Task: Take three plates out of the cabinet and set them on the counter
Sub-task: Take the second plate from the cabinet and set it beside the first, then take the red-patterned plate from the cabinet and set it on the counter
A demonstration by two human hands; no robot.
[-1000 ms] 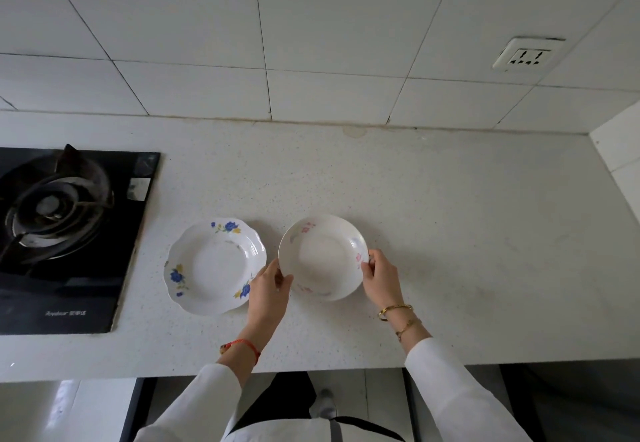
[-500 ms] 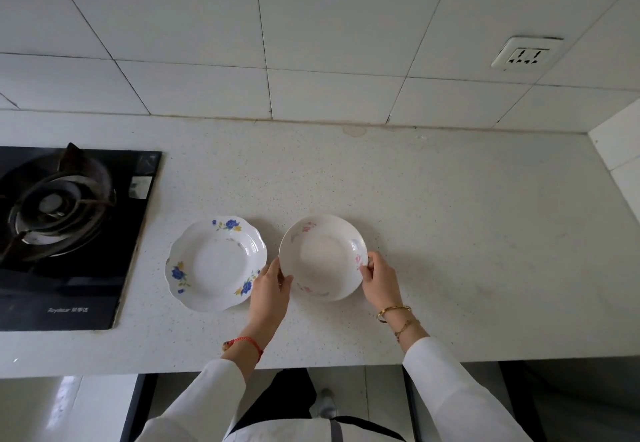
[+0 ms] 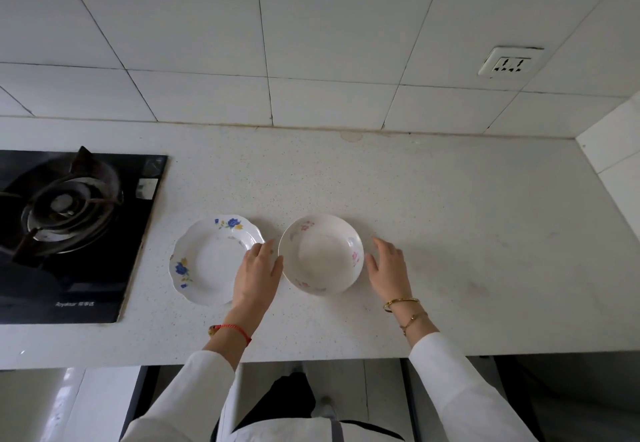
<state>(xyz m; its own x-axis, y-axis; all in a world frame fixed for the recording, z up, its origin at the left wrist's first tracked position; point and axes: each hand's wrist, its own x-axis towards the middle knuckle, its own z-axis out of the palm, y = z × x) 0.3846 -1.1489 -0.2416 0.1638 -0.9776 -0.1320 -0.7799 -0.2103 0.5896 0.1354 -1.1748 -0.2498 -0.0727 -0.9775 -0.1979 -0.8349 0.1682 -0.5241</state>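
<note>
both hands, left and right, spread, flank the pink-flowered white ceramic plate on the speckled white worktop; withdraw straight outward, clearing the blue-flowered scalloped plate.

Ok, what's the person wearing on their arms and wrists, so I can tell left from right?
Both arms are in long white sleeves, pushed back from the wrists. The left hand has a thin red cord bracelet with a small bead or charm on it. The right hand has two gold bracelets: a solid bangle and a finer chain below it. I can see no rings or gloves.
</note>
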